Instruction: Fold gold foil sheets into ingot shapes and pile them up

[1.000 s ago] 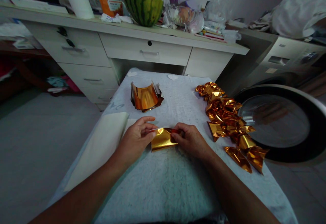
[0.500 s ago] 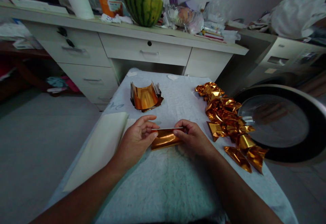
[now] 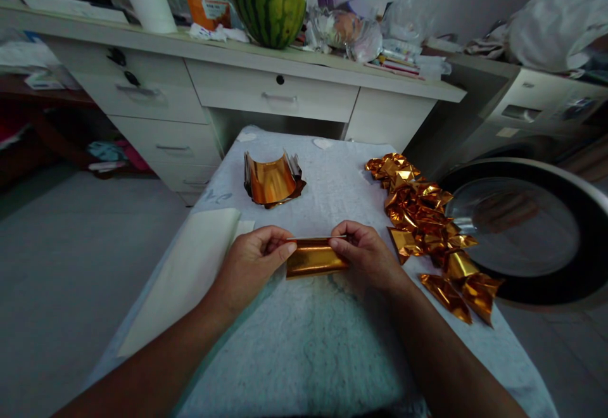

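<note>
A strip of shiny gold foil paper (image 3: 316,259) hangs between my two hands above the cloth, its upper edge showing a thin pale line. My left hand (image 3: 259,259) pinches its upper left corner between thumb and fingers. At the upper right corner, my right hand (image 3: 363,252) pinches it the same way. Beyond them stands a curved stack of gold foil sheets (image 3: 272,180). Folded gold foil pieces (image 3: 420,215) lie in a long heap to the right of my right hand.
A pale blue cloth (image 3: 304,342) covers the table, with cream paper (image 3: 190,272) at its left. Behind is a white desk (image 3: 270,95) bearing a cut watermelon (image 3: 268,12). A washing machine's round door (image 3: 517,228) hangs open at the right.
The fingers of my left hand have closed in on the foil's upper edge. Both hands and the foil have shifted slightly to the right.
</note>
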The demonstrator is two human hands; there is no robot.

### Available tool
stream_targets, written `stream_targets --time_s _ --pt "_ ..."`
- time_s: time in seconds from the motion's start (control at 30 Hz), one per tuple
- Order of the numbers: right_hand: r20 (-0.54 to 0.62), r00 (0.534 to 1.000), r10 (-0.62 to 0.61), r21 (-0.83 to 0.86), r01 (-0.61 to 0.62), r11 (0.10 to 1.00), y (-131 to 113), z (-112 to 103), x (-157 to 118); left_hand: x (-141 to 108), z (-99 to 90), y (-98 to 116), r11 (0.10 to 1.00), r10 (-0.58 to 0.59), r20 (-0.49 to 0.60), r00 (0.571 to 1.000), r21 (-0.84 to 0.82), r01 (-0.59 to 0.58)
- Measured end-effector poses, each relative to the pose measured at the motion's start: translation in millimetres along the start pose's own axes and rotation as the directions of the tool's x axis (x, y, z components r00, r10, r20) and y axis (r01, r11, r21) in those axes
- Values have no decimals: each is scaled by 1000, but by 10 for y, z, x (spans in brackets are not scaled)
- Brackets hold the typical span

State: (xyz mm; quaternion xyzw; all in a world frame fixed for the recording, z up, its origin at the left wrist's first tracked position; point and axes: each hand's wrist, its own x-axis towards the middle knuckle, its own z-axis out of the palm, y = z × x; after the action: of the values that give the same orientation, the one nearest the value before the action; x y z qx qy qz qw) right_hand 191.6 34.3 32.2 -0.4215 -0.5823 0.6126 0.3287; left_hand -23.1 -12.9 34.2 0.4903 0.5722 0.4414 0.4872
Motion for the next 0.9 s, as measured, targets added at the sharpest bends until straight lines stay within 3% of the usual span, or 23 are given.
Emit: stream_targets --time_s 0.9 --pt "-3 1000 -8 -27 8 1000 -37 8 -19 -12 1 38 999 33 -18 999 18 -33"
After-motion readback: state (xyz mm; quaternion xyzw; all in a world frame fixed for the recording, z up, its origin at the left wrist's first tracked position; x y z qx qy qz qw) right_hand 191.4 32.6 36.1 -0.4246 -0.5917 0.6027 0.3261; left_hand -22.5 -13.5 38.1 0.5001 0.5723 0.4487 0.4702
